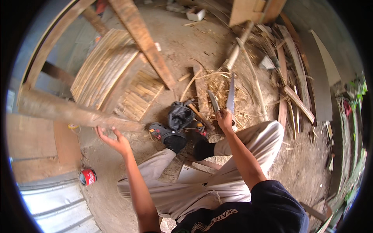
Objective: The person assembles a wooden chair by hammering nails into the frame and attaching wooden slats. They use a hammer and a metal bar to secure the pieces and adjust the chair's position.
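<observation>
Knife Gripped in the Right Hand (225, 119), Left Hand (120, 144) Spread beside a Beam

The right fingers were wrapped around the handle of the knife (212, 101), which they mostly hid. The blade extended just beyond those fingers, pointing away from the person and leaning slightly left. It looked broad and dull grey, with a gentle curve toward its tip. Just beyond and to the right of the same fingers, a saw (231, 95) showed a long, tapering, pale bluish blade. Straw-coloured shavings (217, 84) lay in a tangle farther beyond them.

The left fingers were opened out and grasped nothing. The beam (79, 113), a thick, rough, brown length of wood, ran just past their tips; whether they touched it could not be told. To the right of these fingers, between the two hands, sat a black bag (180, 115). A red can (88, 177) lay nearer the person, to their left.
</observation>
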Motion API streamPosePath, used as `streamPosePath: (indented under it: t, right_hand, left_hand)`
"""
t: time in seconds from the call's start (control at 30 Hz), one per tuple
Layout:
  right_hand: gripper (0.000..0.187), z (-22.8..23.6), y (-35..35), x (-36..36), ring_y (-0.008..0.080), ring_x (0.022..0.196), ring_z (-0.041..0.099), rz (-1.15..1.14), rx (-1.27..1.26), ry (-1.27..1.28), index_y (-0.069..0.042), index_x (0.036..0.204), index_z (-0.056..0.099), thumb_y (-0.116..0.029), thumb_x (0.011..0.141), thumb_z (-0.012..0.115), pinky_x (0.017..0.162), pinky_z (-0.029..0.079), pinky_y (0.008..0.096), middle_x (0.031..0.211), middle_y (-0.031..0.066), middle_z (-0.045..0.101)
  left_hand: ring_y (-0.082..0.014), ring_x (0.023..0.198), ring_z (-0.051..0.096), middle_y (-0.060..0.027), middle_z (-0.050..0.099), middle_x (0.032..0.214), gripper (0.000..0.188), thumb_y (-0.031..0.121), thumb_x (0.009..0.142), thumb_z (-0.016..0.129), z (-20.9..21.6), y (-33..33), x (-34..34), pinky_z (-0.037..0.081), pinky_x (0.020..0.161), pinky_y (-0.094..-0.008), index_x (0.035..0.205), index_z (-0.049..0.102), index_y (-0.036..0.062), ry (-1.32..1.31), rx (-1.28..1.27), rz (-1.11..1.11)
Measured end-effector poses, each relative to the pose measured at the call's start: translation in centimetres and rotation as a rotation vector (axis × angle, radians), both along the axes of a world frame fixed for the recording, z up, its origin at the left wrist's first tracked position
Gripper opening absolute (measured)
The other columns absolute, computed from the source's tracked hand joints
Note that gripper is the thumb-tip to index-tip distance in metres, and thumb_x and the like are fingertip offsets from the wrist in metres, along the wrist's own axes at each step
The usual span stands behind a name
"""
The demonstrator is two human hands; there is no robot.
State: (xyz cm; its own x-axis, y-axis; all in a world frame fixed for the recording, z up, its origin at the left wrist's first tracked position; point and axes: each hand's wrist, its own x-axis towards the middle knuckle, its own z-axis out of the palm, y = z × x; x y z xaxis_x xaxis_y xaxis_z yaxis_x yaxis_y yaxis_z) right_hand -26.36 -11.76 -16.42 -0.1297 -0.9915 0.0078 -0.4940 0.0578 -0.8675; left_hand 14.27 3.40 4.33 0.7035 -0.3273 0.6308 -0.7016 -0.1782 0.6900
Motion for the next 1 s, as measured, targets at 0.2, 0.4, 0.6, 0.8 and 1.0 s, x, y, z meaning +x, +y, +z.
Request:
streamPosePath:
  t: [0.2,0.4,0.6,0.8,1.0]
  right_hand:
    - [0.033,-2.0,-7.3,-5.7,0.0395,0.09,0.067,-0.313,0.214,0.086,0.003,0.096,0.069,-0.027,0.081,0.067,0.085,0.051,0.0457,0.086,0.0246,0.069]
    - [0.043,-0.9,-15.5,-16.1,0.0385,0.112,0.06,-0.372,0.349,0.642,0.006,0.121,0.048,-0.017,0.086,0.06,0.094,0.052,0.0436,0.122,0.0257,0.055]
    - [0.058,-4.4,-16.9,-22.9,0.0376,0.126,0.05,-0.558,0.533,0.711,0.005,0.131,0.044,-0.031,0.088,0.062,0.102,0.045,0.0465,0.132,0.0254,0.051]
    - [0.086,-7.8,-13.8,-23.3,0.0367,0.12,0.057,-0.507,0.702,0.867,-0.001,0.14,0.038,-0.06,0.084,0.066,0.099,0.043,0.0549,0.136,0.018,0.054]
    - [0.032,-5.0,-15.6,-21.5,0.0411,0.089,0.065,-0.496,0.22,0.636,0.001,0.093,0.063,-0.03,0.086,0.069,0.076,0.053,0.0476,0.091,0.0229,0.066]
  left_hand:
    - [-0.0294,0.13,0.047,-0.0176,0.048,0.141,0.049,0.008,0.092,0.058,-3.3,-3.3,-7.4,0.037,0.105,-0.0425,0.138,0.044,0.0016,0.137,0.182,-0.32]
    - [-0.0283,0.122,0.053,-0.0169,0.055,0.133,0.04,0.006,0.093,0.056,-5.8,-4.7,-9.4,0.041,0.1,-0.0406,0.132,0.05,0.0009,0.262,0.373,-0.525]
    - [-0.0242,0.115,0.058,-0.0131,0.061,0.126,0.033,0.009,0.095,0.056,-9.2,-2.2,-8.3,0.047,0.093,-0.0376,0.128,0.055,0.0012,0.445,0.581,-0.535]
    - [-0.0207,0.109,0.062,-0.012,0.064,0.118,0.03,0.008,0.096,0.056,-11.9,-0.2,-8.3,0.051,0.088,-0.0343,0.125,0.057,0.0026,0.595,0.545,-0.574]
    - [-0.0188,0.106,0.062,-0.0097,0.065,0.114,0.026,0.006,0.095,0.057,-12.6,0.3,-11.3,0.052,0.085,-0.0316,0.121,0.059,0.0026,0.645,0.538,-0.631]
